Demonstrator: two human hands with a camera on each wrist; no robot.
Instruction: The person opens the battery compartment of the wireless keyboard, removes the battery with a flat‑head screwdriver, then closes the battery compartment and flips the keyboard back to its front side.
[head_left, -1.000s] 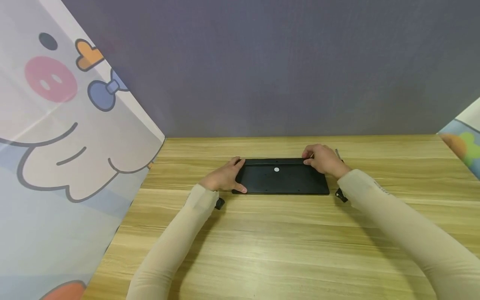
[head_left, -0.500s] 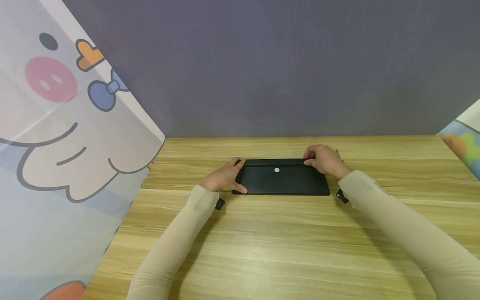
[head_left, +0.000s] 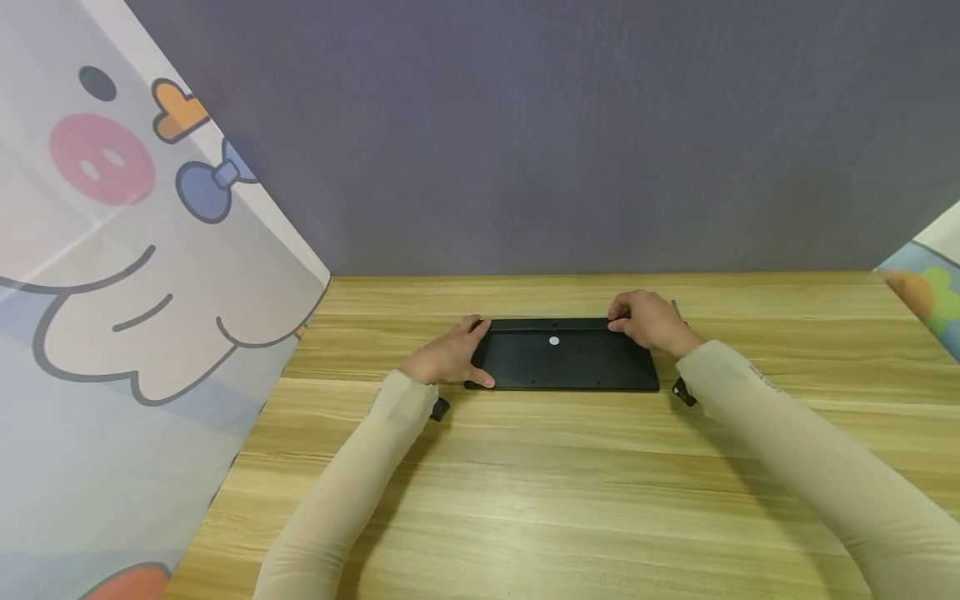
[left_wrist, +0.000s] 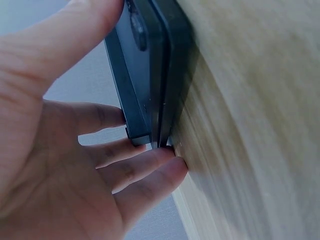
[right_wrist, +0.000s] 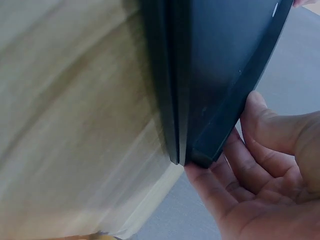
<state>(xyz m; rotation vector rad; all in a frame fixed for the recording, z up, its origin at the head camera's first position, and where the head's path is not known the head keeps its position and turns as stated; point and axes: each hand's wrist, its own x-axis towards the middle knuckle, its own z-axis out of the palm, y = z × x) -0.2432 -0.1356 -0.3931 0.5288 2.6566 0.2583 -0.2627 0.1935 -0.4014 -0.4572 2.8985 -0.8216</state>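
A black keyboard, keys hidden, appears to lie face down on the wooden table. Its underside has a raised ridge along the far side and a small round white sticker. My left hand spans its left end, thumb at the near corner and fingers at the far one. In the left wrist view, fingertips touch the end edge of the keyboard, close to the tabletop. My right hand pinches the far ridge near the right end. The right wrist view has the thumb on the ridge and fingers behind it.
The wood-grain table meets a grey panel just beyond the keyboard. A cartoon-printed sheet borders the left side, and another printed sheet shows at far right. Black wrist-camera parts hang beneath the sleeves.
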